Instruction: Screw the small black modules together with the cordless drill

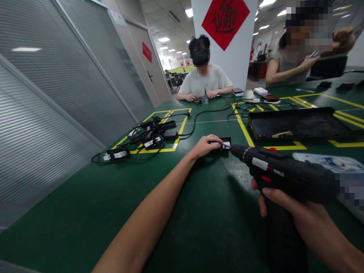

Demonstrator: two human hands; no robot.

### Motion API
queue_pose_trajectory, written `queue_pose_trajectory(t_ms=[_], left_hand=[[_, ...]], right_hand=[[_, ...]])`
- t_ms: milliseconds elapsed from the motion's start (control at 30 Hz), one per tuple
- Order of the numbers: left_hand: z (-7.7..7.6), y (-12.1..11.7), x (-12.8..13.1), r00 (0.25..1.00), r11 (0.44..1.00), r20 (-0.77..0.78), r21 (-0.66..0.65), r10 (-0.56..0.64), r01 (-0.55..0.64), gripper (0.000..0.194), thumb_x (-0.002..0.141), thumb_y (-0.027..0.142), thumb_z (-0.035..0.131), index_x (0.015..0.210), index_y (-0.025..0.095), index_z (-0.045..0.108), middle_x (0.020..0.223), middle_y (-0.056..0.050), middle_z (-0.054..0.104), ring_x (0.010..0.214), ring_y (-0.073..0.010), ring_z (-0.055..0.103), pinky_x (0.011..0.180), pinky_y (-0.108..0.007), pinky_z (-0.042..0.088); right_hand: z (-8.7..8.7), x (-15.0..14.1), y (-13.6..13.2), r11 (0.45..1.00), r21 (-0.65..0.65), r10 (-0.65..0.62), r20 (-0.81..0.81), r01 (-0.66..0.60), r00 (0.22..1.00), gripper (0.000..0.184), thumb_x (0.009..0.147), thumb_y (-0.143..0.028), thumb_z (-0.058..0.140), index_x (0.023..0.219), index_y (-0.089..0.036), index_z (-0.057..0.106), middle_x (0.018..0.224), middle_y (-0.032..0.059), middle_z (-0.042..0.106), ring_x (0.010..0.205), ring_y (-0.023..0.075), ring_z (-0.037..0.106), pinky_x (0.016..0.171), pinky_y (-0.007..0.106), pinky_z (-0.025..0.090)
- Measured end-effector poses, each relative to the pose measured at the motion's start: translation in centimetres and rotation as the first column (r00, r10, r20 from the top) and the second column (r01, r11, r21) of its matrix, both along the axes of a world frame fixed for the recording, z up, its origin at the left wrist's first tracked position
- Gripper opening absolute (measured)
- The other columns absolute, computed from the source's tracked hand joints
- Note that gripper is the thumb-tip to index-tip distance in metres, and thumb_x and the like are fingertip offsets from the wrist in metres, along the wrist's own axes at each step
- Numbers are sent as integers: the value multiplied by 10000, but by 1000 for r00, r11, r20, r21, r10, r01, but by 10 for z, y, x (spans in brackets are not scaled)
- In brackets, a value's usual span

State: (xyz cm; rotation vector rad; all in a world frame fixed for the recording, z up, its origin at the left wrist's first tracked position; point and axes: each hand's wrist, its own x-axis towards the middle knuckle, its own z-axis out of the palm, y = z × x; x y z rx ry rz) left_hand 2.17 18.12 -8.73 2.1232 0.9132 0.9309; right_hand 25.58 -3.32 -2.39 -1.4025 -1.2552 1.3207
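Note:
My right hand (301,216) is wrapped around the handle of a black cordless drill (284,170) with red accents. The drill points left, its chuck beside a small black box (226,140) with a white part showing in it. A thin bit reaches from the chuck to the box, and its exact tip is hard to make out. My left hand (207,146) grips the box from the left, fingers closed over its near side and steadying it on the green table (199,223). Those fingers partly cover the box.
Several black adapters with cables (153,136) lie at left within yellow tape. A shallow black tray (298,123) is at right, near a pale plastic sheet (332,163). Across the table sits a person (204,76) handling small parts; another person (292,68) holds a phone.

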Motion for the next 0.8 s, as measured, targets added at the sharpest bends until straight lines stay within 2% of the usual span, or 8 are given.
queue_pose_trajectory(t_ms=[100, 167, 333, 433, 533, 700, 800], left_hand=[[1, 0, 1, 1000, 1000, -15, -1, 7, -7, 231, 745, 237, 639, 951, 183, 729, 1050, -60, 647, 1041, -181, 568, 983, -317, 402], [2, 0, 2, 1000, 1000, -17, 2, 13, -13, 240, 732, 226, 645, 950, 175, 728, 1037, -63, 647, 1015, -180, 577, 963, -314, 414], [4, -2, 3, 999, 1000, -43, -3, 27, -27, 246, 707, 199, 650, 937, 168, 731, 999, -61, 651, 970, -183, 589, 923, -307, 436], [3, -3, 4, 998, 999, -41, -2, 47, -47, 243, 701, 194, 652, 929, 171, 733, 1008, -58, 648, 969, -182, 589, 922, -303, 437], [0, -2, 4, 998, 999, -25, 0, 52, -52, 251, 696, 192, 658, 935, 170, 733, 1015, -60, 647, 969, -181, 588, 916, -296, 441], [-4, -1, 4, 998, 998, -8, -10, 61, -61, 272, 699, 210, 665, 960, 168, 729, 1028, -66, 642, 963, -181, 587, 908, -302, 446], [-5, 0, 4, 998, 998, 1, 2, 65, -65, 271, 701, 201, 659, 960, 163, 727, 1017, -65, 641, 963, -178, 585, 908, -304, 444]], right_hand=[[3, -1, 0, 1000, 16, 5, 42, -6, 999, 344, 807, -436, 572, 1086, -234, 579, 640, -32, 646, 529, 137, 597, 549, 238, 502], [4, -1, 0, 999, 39, 33, 107, -37, 994, 272, 819, -461, 553, 944, -230, 623, 628, -22, 640, 587, 150, 602, 589, 249, 491], [4, -8, 1, 994, 22, 97, 283, -107, 954, 413, 830, -547, 485, 601, -222, 597, 745, 36, 661, 731, 208, 597, 641, 311, 454], [7, -14, -1, 995, -17, 97, 270, -96, 958, 363, 813, -565, 500, 700, -237, 607, 702, 22, 638, 716, 216, 592, 621, 325, 441], [14, -17, 0, 998, -8, 66, 229, -66, 971, 284, 814, -515, 528, 831, -243, 607, 640, -1, 626, 665, 202, 595, 630, 325, 442], [20, -15, 7, 997, -17, 81, 190, -79, 978, 268, 798, -480, 571, 761, -216, 595, 584, 4, 633, 562, 177, 583, 604, 327, 445], [18, -16, 10, 994, 56, 83, 162, -93, 983, 233, 801, -443, 558, 852, -217, 579, 511, -14, 613, 502, 175, 584, 551, 317, 468]])
